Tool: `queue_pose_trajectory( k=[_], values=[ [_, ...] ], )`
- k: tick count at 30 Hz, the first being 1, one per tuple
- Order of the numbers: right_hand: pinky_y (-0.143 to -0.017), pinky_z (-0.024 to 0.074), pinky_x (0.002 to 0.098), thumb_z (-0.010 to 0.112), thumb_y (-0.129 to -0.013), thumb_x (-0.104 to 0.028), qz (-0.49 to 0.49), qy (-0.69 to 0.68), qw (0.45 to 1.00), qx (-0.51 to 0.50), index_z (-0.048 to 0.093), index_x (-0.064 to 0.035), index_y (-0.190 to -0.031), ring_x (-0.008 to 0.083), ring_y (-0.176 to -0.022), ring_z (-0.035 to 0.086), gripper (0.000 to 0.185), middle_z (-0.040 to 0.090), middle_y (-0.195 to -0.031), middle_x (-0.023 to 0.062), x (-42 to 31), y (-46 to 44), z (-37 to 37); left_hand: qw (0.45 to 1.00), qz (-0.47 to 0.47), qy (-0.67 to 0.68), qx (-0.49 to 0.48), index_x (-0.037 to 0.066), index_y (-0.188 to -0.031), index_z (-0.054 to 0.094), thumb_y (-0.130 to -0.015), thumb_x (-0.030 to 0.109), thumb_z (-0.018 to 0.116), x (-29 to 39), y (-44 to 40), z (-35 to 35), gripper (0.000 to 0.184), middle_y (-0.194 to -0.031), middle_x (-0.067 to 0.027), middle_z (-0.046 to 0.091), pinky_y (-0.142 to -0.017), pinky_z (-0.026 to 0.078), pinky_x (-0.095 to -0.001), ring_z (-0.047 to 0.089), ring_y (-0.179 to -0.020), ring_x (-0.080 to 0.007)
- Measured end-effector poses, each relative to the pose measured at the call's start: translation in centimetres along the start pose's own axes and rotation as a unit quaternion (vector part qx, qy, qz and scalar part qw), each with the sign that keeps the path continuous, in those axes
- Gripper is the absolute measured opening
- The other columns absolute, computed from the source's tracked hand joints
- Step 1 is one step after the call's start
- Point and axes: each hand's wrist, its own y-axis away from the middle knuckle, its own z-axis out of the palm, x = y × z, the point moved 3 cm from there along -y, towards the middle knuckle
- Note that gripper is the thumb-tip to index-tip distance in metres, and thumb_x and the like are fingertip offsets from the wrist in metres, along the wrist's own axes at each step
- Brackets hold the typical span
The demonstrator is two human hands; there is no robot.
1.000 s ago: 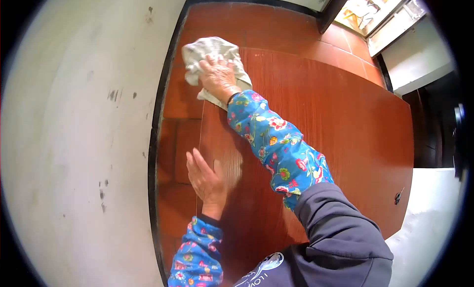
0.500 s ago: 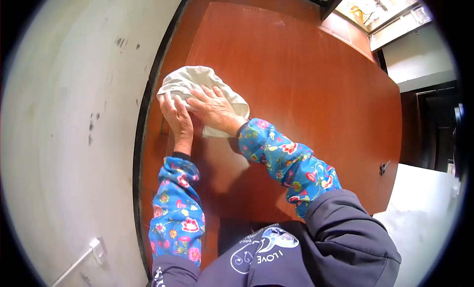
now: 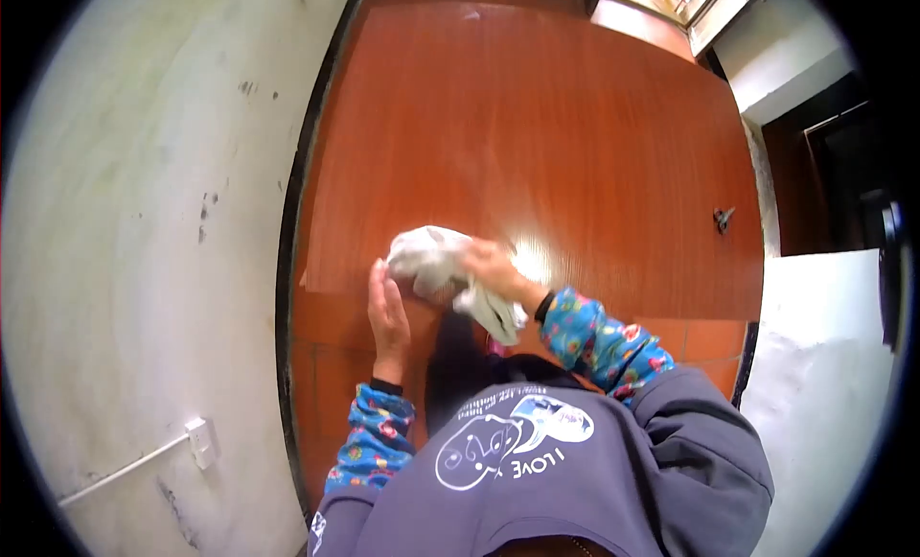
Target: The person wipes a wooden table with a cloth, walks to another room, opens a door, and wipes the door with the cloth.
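A crumpled whitish cloth [image 3: 431,255] lies at the near edge of the reddish-brown wooden tabletop [image 3: 517,126], part of it hanging over that edge. My right hand [image 3: 498,271] is on the cloth's right side with its fingers closed on it, blurred by motion. Just left of the cloth, my left hand [image 3: 386,308] is upright with fingers extended, its fingertips close to the cloth's left side. Whether they touch it is unclear. Both forearms wear blue flowered sleeves.
Small dark scissors [image 3: 724,220] lie near the table's right edge. A pale wall [image 3: 144,221] with a socket [image 3: 201,443] runs along the left. A white surface [image 3: 824,365] stands at right, and red floor tiles [image 3: 331,370] show below the table.
The cloth has come from the table's far left, over the last second, to the near edge. Both hands have drawn back towards my body, and my left hand has moved off the cloth's top.
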Motion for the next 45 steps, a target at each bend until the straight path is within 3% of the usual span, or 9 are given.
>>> queue_pose_trajectory(
  k=[5,7,9,15,20,24,31,40,45],
  values=[
    [-0.092,0.0491,0.0308,0.054,-0.1,-0.03,0.106,-0.362,0.921,-0.099,0.06,0.001,-0.126,0.0126,-0.103,0.059,0.041,0.064,-0.119,0.005,-3.7,-0.7,-2.4,0.995,0.071,-0.025,0.063,-0.005,-0.144,0.036,-0.108,0.039,0.031,5.8,1.0,0.2,0.057,-0.145,-0.0199,0.043,-0.114,0.03,-0.04,0.042,-0.134,-0.0298],
    [-0.09,0.0496,0.0318,0.057,-0.098,-0.028,-0.004,0.056,0.998,-0.037,0.067,0.0006,-0.114,0.0168,-0.101,0.062,0.035,0.068,-0.109,0.0087,-3.7,-2.9,-7.1,0.994,0.058,0.0,0.094,-0.005,-0.143,0.037,-0.108,0.039,0.031,7.2,-0.1,0.3,0.057,-0.145,-0.0199,0.042,-0.114,0.03,-0.0404,0.039,-0.136,-0.0299],
    [-0.087,0.0519,0.0362,0.06,-0.091,-0.022,-0.02,0.321,0.932,0.167,0.07,-0.0044,-0.103,0.028,-0.098,0.066,0.023,0.07,-0.102,0.015,-4.1,-3.0,-11.4,0.99,0.091,-0.047,0.092,-0.005,-0.143,0.038,-0.108,0.039,0.031,5.5,-0.9,-0.1,0.057,-0.145,-0.0198,0.042,-0.114,0.03,-0.0409,0.039,-0.135,-0.0302],
    [-0.09,0.0509,0.0403,0.056,-0.094,-0.022,-0.108,0.46,0.814,0.339,0.067,-0.0062,-0.109,0.0326,-0.103,0.065,0.025,0.069,-0.109,0.0157,-2.7,4.7,-23.7,0.979,0.096,-0.173,0.058,-0.003,-0.137,0.047,-0.106,0.036,0.038,0.5,-2.0,2.1,0.051,-0.146,-0.0256,0.039,-0.115,0.028,-0.0451,0.037,-0.136,-0.0371],
    [-0.106,0.0351,0.0529,0.056,-0.094,-0.035,-0.002,0.579,0.717,0.388,0.063,-0.0109,-0.119,0.0301,-0.129,0.048,0.035,0.057,-0.135,0.0086,3.6,9.3,-28.7,0.933,0.18,-0.309,0.044,0.006,-0.137,0.052,-0.097,0.035,0.055,0.3,-4.5,7.0,0.05,-0.148,-0.0316,0.033,-0.111,0.028,-0.0559,0.033,-0.135,-0.0499],
    [-0.112,0.0271,0.0561,0.057,-0.093,-0.04,0.057,0.663,0.637,0.388,0.054,-0.0122,-0.132,0.0347,-0.138,0.036,0.048,0.046,-0.145,0.0098,5.7,10.4,-26.9,0.893,0.13,-0.421,-0.096,0.02,-0.137,0.054,-0.079,0.061,0.067,0.4,-3.5,13.9,0.072,-0.155,-0.0261,0.023,-0.107,0.02,-0.0709,0.021,-0.137,-0.0583],
    [-0.115,0.0208,0.0558,0.058,-0.092,-0.036,0.053,0.639,0.664,0.384,0.052,-0.0097,-0.134,0.034,-0.14,0.033,0.05,0.043,-0.147,0.0107,4.5,11.1,-25.4,0.854,0.113,-0.503,-0.074,0.032,-0.137,0.053,-0.075,0.068,0.066,-2.0,-6.8,18.3,0.073,-0.155,-0.0219,0.022,-0.101,0.017,-0.0793,0.013,-0.137,-0.0623],
    [-0.114,0.0218,0.0555,0.062,-0.09,-0.035,0.063,0.628,0.675,0.382,0.052,-0.0098,-0.134,0.0352,-0.14,0.033,0.051,0.043,-0.147,0.0114,3.3,11.3,-24.5,0.835,0.195,-0.514,0.0,0.027,-0.135,0.057,-0.079,0.074,0.056,-2.4,-29.7,26.5,0.073,-0.152,-0.0224,0.029,-0.099,0.022,-0.0787,0.025,-0.132,-0.0614],
    [-0.114,0.0226,0.0546,0.06,-0.092,-0.034,0.06,0.623,0.677,0.387,0.051,-0.0103,-0.135,0.034,-0.141,0.032,0.049,0.042,-0.148,0.0111,2.7,11.0,-24.2,0.853,0.215,-0.474,-0.034,0.016,-0.131,0.06,-0.081,0.07,0.057,-3.1,-29.9,26.4,0.073,-0.149,-0.0236,0.034,-0.102,0.02,-0.0765,0.025,-0.134,-0.0592]
  ],
)
